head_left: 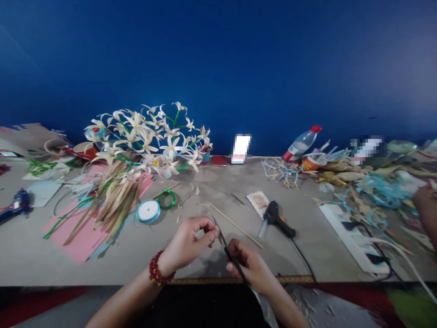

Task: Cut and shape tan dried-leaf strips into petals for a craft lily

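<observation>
My right hand (251,266) is closed around dark scissors (222,240), whose blades point up and to the left. In front of the blade tips, my left hand (193,241) pinches a small piece between thumb and fingertips, too tiny and blurred to name. A red bead bracelet (157,269) circles my left wrist. Just beyond both hands a thin stick (235,223) lies slantwise on the grey table (205,182). A spool of light blue ribbon (148,212) and a green roll (167,199) are to the left of my hands.
White flowers (172,146) stand at the back left, behind dried husks (118,200) on pink paper (77,232). A black glue gun (278,218) with its cord lies to the right, near a power strip (353,241). Another person's hand (426,209) shows at the right edge.
</observation>
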### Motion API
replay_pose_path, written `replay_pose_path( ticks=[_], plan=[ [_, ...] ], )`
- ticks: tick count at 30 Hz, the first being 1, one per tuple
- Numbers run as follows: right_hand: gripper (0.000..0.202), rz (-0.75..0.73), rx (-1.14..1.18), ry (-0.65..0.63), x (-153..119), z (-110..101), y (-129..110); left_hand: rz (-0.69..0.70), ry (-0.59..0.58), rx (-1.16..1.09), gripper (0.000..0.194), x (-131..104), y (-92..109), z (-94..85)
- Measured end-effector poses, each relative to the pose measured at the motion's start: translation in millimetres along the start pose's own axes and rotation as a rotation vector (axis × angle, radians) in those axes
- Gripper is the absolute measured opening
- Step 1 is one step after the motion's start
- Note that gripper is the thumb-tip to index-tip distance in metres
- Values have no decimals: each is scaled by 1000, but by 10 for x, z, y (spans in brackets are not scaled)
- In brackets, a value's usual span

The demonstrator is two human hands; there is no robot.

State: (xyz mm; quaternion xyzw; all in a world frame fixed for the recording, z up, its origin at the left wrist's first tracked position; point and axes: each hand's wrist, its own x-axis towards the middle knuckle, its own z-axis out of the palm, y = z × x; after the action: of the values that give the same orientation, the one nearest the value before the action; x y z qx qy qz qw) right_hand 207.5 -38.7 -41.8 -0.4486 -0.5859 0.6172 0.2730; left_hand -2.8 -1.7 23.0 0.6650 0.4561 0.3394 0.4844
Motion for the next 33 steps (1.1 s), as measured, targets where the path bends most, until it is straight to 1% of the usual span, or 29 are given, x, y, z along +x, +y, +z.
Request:
replay_pose_path(
  ticks=[4, 8, 13, 19, 24, 27, 30, 33],
  plan=[
    [50, 8, -13, 32, -7, 14, -19, 7, -7, -12, 20, 5, -19, -5],
    [49, -14, -30, 50, -9, 14, -40, 2, -16, -19, 21, 5, -17, -13],
    [45, -40, -21, 61, -16, 21, 9, -3, -46, -30, 24, 9, -4, -26],
    [47, 15, 11, 13, -22, 19, 79, -9, -83, -10, 23, 3, 11, -61],
    [53, 74, 58, 26, -20, -13, 61, -29, -86, -13, 23, 1, -12, -98],
    [52, 31, 144, 46, 1, 1, 4, -33, -54, -134, 24, -5, -67, -72],
    [50, -85, 239, 56, 39, 54, -76, -72, 4, -368, 22, -18, -134, 3],
    [48, -129, 284, 15, 75, 116, -128, -89, 85, -593, 16, -34, -175, 86]
  ],
)
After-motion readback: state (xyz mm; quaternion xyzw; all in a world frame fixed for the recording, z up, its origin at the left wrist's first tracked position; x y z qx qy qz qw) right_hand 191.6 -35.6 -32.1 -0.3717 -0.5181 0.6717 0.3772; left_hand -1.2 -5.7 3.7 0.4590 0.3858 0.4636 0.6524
